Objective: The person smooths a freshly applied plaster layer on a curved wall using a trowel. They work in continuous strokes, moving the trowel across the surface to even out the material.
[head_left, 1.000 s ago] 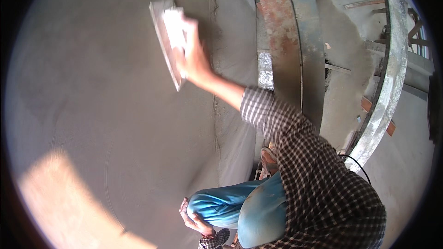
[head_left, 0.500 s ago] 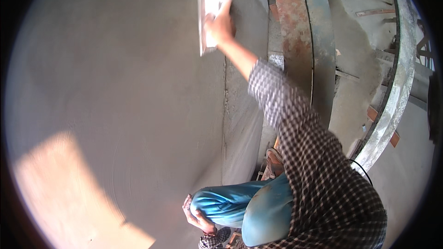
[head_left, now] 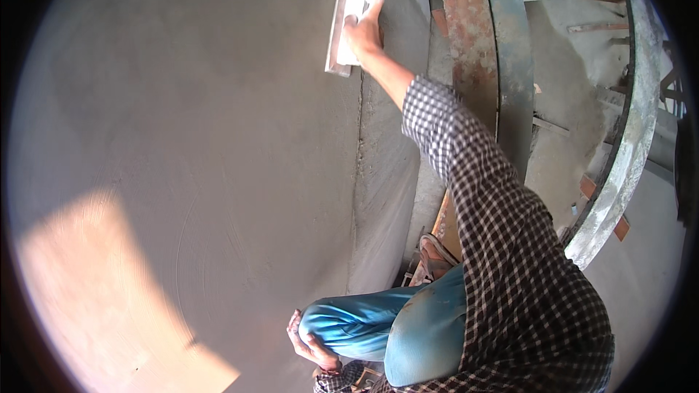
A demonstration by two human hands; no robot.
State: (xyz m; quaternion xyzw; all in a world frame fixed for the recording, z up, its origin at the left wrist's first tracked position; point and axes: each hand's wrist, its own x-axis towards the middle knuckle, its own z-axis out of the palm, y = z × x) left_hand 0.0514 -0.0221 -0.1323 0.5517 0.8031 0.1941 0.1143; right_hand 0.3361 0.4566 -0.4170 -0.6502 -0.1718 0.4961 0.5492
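My right hand [head_left: 366, 33], with the arm stretched up and away, is closed round the white handle of a flat rectangular plastering trowel [head_left: 336, 44]. The trowel's long blade lies against the smooth grey plaster surface [head_left: 240, 145], close to a rough joint line [head_left: 359, 145] running down its right side. Lower down, my left hand [head_left: 314, 349] rests cupped over my bent knee [head_left: 328, 320] in blue trousers. Its thumb and fingers are apart, and it holds no tool.
Rust-stained metal beams [head_left: 473, 51] curve along the right, beside a pale curved bar [head_left: 619, 167]. Wood strips and brick pieces [head_left: 621, 229] lie beyond. My sandalled foot [head_left: 437, 256] stands on a narrow plank. Sunlight makes a bright patch [head_left: 109, 284] at lower left.
The trowel has shifted a little to the right and up, its blade tilting more with its lower end to the left. My left hand stays on the knee.
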